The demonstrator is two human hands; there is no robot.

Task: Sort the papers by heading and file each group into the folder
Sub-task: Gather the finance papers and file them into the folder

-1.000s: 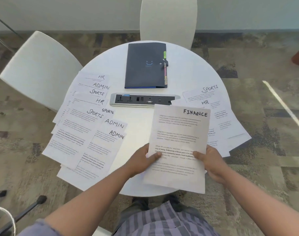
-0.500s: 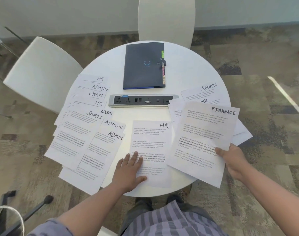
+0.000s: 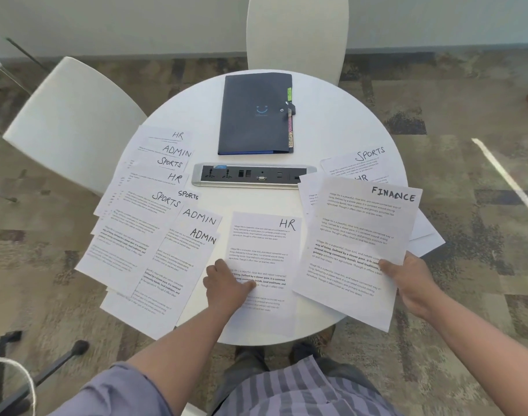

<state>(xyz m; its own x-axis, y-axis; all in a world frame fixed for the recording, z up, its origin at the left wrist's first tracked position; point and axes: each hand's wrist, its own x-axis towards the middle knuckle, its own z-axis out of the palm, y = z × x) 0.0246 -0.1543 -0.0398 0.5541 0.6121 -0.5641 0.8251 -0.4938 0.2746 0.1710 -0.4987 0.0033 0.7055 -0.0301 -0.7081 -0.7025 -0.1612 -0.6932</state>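
Note:
A sheet headed HR [image 3: 265, 235] lies flat at the table's near middle. My left hand [image 3: 226, 285] is at its left edge, thumb across the print and fingers curled, pinching it. My right hand [image 3: 413, 283] grips the lower right edge of a sheet headed FINANCE [image 3: 359, 235], held over the right pile. On the left lies a fanned spread of sheets [image 3: 142, 223] headed HR, ADMIN and SPORTS. A smaller pile [image 3: 368, 159] at the right shows SPORTS and HR. The dark blue folder [image 3: 253, 115], closed with coloured tabs, rests at the far side.
A round white table [image 3: 332, 115] carries everything. A grey power strip [image 3: 253, 174] sits in its middle, between the folder and the papers. White chairs stand at the left [image 3: 70, 121] and far side [image 3: 295, 31]. Some sheets overhang the table's edges.
The FINANCE sheet went from both hands in front of me to my right hand alone, over to the right. My left hand dropped flat onto the HR sheet, then curled its fingers at the edge.

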